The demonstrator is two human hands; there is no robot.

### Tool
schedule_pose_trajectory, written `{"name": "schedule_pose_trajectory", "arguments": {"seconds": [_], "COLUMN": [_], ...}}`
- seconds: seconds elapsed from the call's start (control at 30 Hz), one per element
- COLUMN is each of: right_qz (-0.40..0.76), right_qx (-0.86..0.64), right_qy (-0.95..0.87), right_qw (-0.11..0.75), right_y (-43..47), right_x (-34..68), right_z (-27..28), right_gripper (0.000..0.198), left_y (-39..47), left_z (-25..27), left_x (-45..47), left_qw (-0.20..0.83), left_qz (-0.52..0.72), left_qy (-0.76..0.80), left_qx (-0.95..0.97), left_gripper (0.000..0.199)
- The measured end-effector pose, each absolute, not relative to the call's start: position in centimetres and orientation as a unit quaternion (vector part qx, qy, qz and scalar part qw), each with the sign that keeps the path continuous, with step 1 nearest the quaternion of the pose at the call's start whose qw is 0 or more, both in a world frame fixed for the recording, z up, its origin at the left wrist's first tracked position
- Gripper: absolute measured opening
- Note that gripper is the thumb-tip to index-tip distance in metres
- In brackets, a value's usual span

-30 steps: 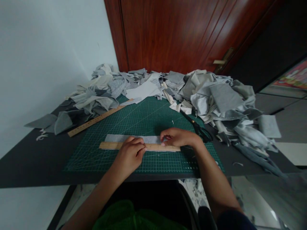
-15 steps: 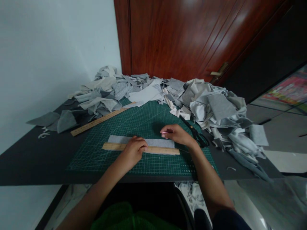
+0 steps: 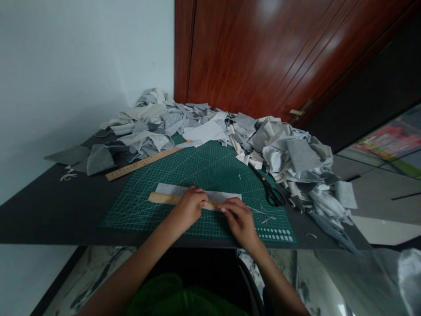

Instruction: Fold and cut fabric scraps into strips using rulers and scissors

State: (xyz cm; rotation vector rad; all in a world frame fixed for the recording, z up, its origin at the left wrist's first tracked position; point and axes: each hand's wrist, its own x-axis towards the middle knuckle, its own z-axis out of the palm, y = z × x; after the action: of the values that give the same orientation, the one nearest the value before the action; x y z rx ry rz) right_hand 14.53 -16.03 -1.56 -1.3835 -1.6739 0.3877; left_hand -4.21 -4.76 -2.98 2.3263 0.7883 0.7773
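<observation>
A strip of pale grey fabric point(image 3: 171, 188) lies on a green cutting mat point(image 3: 197, 166), with a short wooden ruler point(image 3: 163, 198) laid lengthwise across it. My left hand point(image 3: 191, 204) is closed at the middle of the ruler, fingers curled together over its edge. Close beside it, my right hand point(image 3: 239, 218) is closed with thumb and fingertips pinching the ruler's right part. That end of the ruler is covered by this hand, and whether a small object is also tucked in its fingers cannot be made out.
Black-handled scissors point(image 3: 272, 193) rest on the mat's right side, near thin thread scraps point(image 3: 268, 219). A longer wooden ruler point(image 3: 144, 162) lies at the left. Heaps of grey and white fabric scraps point(image 3: 296, 153) line the back of the dark table point(image 3: 42, 210).
My right hand has come down from above the fabric, where a small pink thing showed in its fingers, to the ruler's right part. My left hand stays on the ruler.
</observation>
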Motion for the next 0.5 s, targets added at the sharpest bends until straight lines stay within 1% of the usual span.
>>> {"name": "schedule_pose_trajectory", "arguments": {"seconds": [0.1, 0.27, 0.4, 0.5], "right_qz": [0.06, 0.02, -0.062, -0.083], "right_qx": [-0.556, -0.565, -0.58, -0.579], "right_qy": [-0.732, -0.752, -0.769, -0.774], "right_qw": [0.388, 0.339, 0.263, 0.243], "right_y": [-16.7, -16.4, -16.4, -16.6], "right_x": [13.9, 12.3, 11.4, 11.1], "right_z": [-2.1, -2.2, -2.0, -2.1], "right_gripper": [0.03, 0.024, 0.025, 0.026], "left_y": [-4.5, -4.3, -4.4, -4.4], "left_z": [-3.0, -3.1, -3.2, -3.3], "left_x": [-4.3, -4.5, -4.4, -4.4], "left_qw": [0.293, 0.316, 0.31, 0.305], "left_qz": [0.289, 0.289, 0.3, 0.299], "left_qy": [0.291, 0.281, 0.286, 0.287], "left_qx": [0.863, 0.859, 0.855, 0.857], "left_gripper": [0.026, 0.028, 0.03, 0.028]}}
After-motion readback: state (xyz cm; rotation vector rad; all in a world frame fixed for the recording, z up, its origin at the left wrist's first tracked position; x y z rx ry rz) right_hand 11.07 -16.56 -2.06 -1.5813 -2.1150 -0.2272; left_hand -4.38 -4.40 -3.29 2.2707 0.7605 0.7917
